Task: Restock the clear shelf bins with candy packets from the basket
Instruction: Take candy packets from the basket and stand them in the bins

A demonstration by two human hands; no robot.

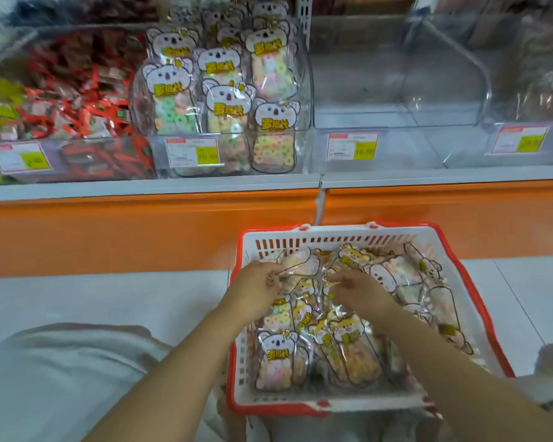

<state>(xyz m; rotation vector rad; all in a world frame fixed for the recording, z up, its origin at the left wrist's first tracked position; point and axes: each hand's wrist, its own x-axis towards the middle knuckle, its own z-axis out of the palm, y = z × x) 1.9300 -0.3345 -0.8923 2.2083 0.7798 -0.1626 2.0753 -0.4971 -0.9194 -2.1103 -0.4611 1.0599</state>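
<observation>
My left hand [258, 282] pinches a crinkly clear candy packet [296, 262] near the basket's far left corner. My right hand [356, 290] curls over the glossy packets [348, 346] mid-basket, and I cannot tell its grip. The slatted white basket [332, 240] is red-rimmed and sits below a clear plastic bin [396, 90].

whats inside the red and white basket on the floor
The basket holds a loose pile of koala candy packets; the left hand seems to pinch one, the right hand reaches among them. Its floor and any lower packets are covered.
</observation>
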